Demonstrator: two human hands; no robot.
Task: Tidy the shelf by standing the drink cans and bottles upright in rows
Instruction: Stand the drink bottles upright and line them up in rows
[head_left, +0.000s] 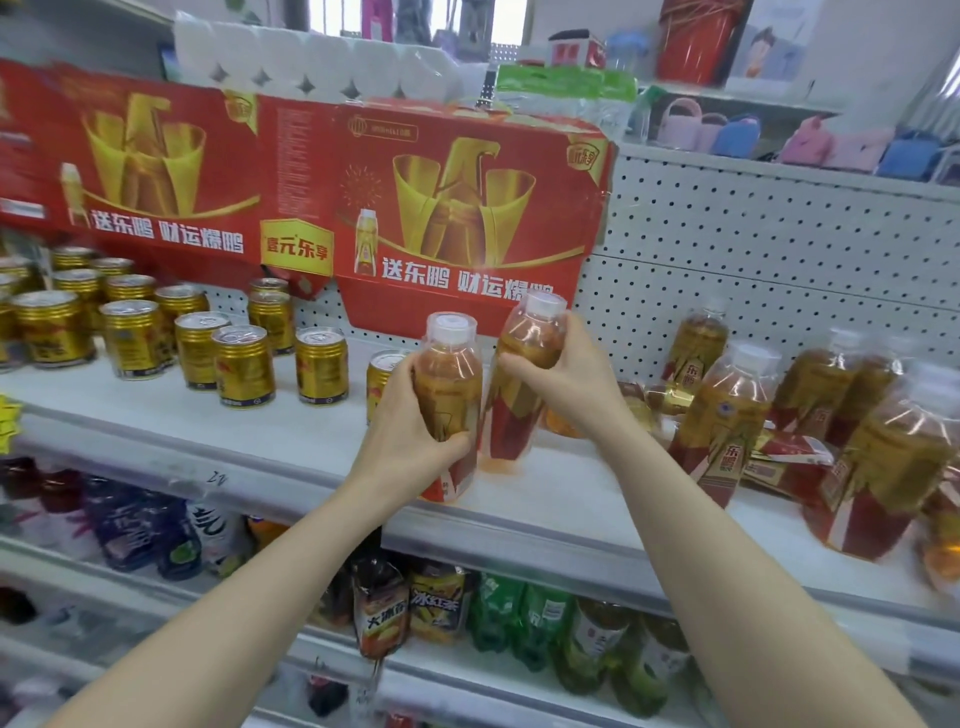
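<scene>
On the white shelf (291, 431) my left hand (410, 431) grips an amber drink bottle (450, 374) with a clear cap, standing upright near the front edge. Just to its right my right hand (566, 374) grips a second, similar bottle (524, 364), tilted with its cap leaning right and its base on the shelf. Several gold cans (243, 366) stand upright in loose rows at the left. One gold can (382, 376) is partly hidden behind my left hand. At the right, several more amber bottles (727, 415) stand or lean, and some lie flat behind them.
A red and gold cardboard banner (457, 208) hangs over the back of the shelf, against a white pegboard (779, 249). The shelf below holds green and other drink bottles (540, 629). Toilet-paper packs (311, 62) and small bags sit on higher shelves.
</scene>
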